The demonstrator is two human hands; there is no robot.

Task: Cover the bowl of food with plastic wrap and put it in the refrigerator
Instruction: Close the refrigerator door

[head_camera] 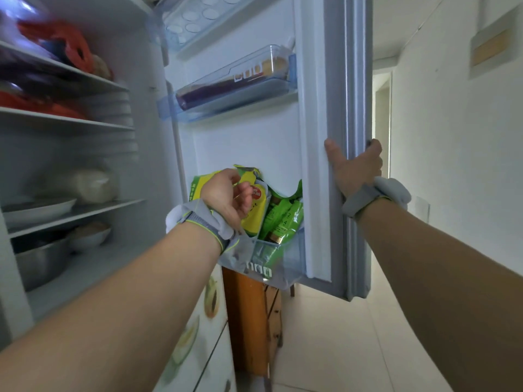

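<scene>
Right hand (355, 165) grips the refrigerator door (343, 94) edge, arm extended; left hand (226, 195) hangs loosely curled, empty, left of that door edge.

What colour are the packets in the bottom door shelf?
Green and yellow packets, seen best in the head view.

Single head cam, fwd and slightly down, close to open refrigerator (85, 154) w/ door (314, 137).

Door edge (343, 108) hides right hand (357, 168) fingers.
</scene>
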